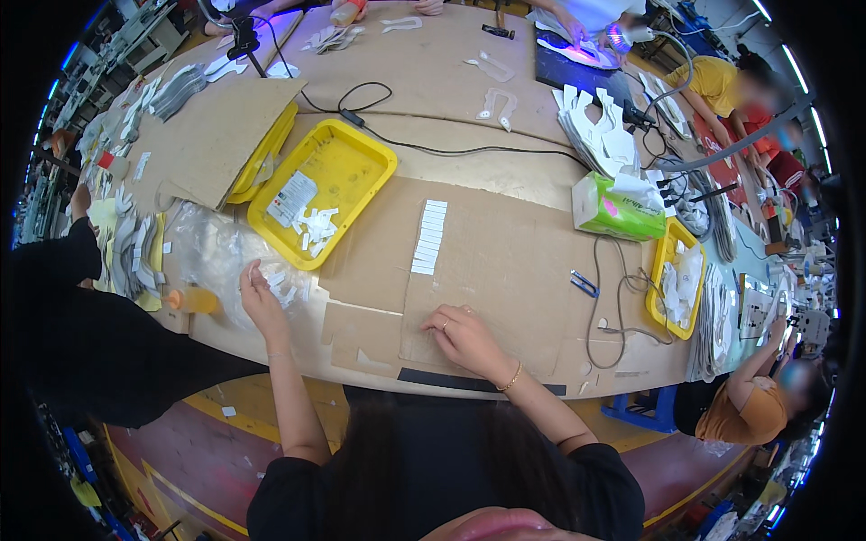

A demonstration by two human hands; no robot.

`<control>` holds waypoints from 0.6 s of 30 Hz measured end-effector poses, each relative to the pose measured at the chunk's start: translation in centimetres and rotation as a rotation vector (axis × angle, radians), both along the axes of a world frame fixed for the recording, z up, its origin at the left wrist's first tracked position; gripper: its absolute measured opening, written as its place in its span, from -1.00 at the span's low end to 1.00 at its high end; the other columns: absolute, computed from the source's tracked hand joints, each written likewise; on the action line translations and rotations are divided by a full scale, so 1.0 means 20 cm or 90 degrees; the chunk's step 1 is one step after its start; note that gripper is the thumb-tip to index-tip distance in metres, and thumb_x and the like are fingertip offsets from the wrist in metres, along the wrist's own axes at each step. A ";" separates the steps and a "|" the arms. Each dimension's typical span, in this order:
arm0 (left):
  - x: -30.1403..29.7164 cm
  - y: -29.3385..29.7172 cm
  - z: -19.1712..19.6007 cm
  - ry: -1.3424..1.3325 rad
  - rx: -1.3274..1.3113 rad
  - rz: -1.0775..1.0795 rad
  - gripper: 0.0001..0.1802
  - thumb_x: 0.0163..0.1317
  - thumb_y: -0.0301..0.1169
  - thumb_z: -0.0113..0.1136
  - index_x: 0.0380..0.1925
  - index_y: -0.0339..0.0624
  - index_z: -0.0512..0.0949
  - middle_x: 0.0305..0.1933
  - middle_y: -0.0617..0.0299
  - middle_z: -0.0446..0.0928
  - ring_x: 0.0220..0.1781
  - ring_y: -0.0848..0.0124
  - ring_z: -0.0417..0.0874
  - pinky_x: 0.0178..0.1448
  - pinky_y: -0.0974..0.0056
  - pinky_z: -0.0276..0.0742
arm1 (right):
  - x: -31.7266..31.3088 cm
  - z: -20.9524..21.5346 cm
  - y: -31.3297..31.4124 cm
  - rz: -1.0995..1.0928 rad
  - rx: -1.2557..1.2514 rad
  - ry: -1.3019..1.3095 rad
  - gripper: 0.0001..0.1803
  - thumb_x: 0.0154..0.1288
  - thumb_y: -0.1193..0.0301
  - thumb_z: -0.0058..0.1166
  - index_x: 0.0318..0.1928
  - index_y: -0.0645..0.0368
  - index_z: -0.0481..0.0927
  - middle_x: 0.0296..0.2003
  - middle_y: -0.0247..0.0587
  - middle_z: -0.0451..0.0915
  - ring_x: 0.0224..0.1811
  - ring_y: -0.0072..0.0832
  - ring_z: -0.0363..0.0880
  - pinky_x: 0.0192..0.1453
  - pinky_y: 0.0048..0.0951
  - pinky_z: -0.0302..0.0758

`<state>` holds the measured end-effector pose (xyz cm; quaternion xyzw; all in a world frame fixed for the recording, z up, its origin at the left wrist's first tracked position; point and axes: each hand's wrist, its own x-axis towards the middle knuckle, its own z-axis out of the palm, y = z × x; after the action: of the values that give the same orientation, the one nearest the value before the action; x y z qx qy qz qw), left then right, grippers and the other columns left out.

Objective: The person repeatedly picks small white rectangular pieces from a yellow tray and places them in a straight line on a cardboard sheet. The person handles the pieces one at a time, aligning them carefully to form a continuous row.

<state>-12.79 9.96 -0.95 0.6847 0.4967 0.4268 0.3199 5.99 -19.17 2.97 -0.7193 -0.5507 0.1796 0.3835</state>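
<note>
My left hand point(261, 302) is raised beside loose white pieces point(287, 290) on a clear plastic sheet. Its fingers are curled together, and whatever may be between them is too small to see. Low over the cardboard sheet point(505, 261), my right hand point(467, 339) has bent, closed fingers; their tips hide anything they hold. A column of small white rectangular strips point(428, 236) lies on that cardboard, beyond my right hand. To its left, a yellow tray point(365, 162) contains a labelled white packet point(292, 197) and several white scraps point(317, 227).
A bottle with orange liquid point(194, 300) lies left of my left hand. Blue-handled snips point(585, 284), a looping cable point(591, 338), a green tissue pack point(618, 207) and a small yellow tray point(657, 298) are on the right. Other people work around the table.
</note>
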 end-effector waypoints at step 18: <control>0.04 0.02 0.07 -0.323 -0.196 -0.012 -0.66 0.45 -0.20 -0.06 -0.22 -0.29 0.50 -0.61 0.45 0.19 -0.66 0.71 0.09 -0.61 0.51 -0.01 | -0.01 -0.03 -0.02 -0.006 -0.013 -0.007 -0.85 0.18 0.56 0.00 -0.25 0.10 0.58 -0.32 -0.24 0.55 -0.26 -0.27 0.52 -0.08 -0.32 0.37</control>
<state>-12.03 10.42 0.36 0.5043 0.4532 0.5010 0.5379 5.89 -19.64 2.40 -0.7267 -0.5478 0.1798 0.3736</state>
